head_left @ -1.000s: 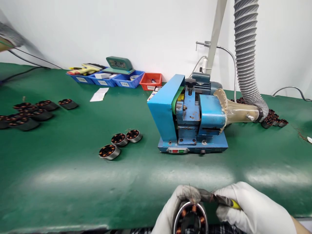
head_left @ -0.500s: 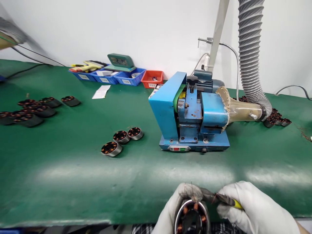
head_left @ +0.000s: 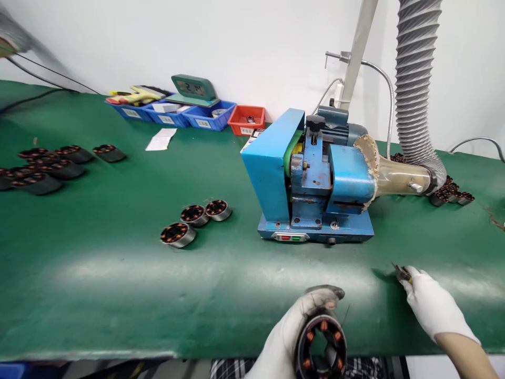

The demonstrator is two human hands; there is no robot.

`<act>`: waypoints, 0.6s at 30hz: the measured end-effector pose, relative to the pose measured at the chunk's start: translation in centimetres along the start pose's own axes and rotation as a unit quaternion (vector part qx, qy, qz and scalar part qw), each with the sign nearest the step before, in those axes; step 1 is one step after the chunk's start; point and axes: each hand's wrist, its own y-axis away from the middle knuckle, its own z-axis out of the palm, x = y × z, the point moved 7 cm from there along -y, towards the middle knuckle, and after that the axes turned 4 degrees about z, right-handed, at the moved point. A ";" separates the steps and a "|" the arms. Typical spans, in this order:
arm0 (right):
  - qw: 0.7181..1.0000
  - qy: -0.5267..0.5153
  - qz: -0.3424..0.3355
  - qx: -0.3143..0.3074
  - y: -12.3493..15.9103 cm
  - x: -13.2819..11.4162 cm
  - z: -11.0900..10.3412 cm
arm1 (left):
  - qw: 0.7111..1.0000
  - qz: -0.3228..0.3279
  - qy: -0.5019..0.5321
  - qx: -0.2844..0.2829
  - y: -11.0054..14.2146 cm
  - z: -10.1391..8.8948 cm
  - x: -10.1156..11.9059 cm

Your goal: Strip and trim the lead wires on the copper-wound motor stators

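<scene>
My left hand (head_left: 290, 329), in a white glove with darkened fingertips, is closed around a motor stator (head_left: 300, 350). This stator is a dark ring with copper windings facing up, and a thin wire end sticks out near its top. Out to the right, over the green table, my right hand (head_left: 430, 305), gloved in white too, is closed on small wire cutters (head_left: 402, 275). Their dark jaws point up and left, away from the stator. A bit of yellow handle shows; the rest is hidden in the palm.
A blue belt machine (head_left: 270, 179) stands mid-table, joined to a grey hose (head_left: 418, 79). Three silver-rimmed stators (head_left: 183, 239) sit left of it. Darker stators (head_left: 39, 181) cluster far left, small ones (head_left: 440, 197) at right. Blue bins (head_left: 211, 122) and a red bin (head_left: 246, 126) line the wall.
My right hand has moved away from the stator, to the right and farther over the table, with the wire cutters. My left hand has shifted slightly right and turned the stator.
</scene>
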 end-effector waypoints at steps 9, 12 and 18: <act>0.997 -0.047 -0.039 0.041 0.3 0.7 0.4 | 0.999 0.016 -0.011 0.042 -0.5 0.4 -0.3; 0.954 -0.199 -0.176 0.138 4.0 -3.9 -2.1 | 0.999 0.025 0.012 0.041 -0.3 0.4 -0.7; 0.863 -0.384 -0.283 0.164 10.0 -12.4 -3.8 | 0.996 0.083 0.013 0.027 0.4 0.9 -0.5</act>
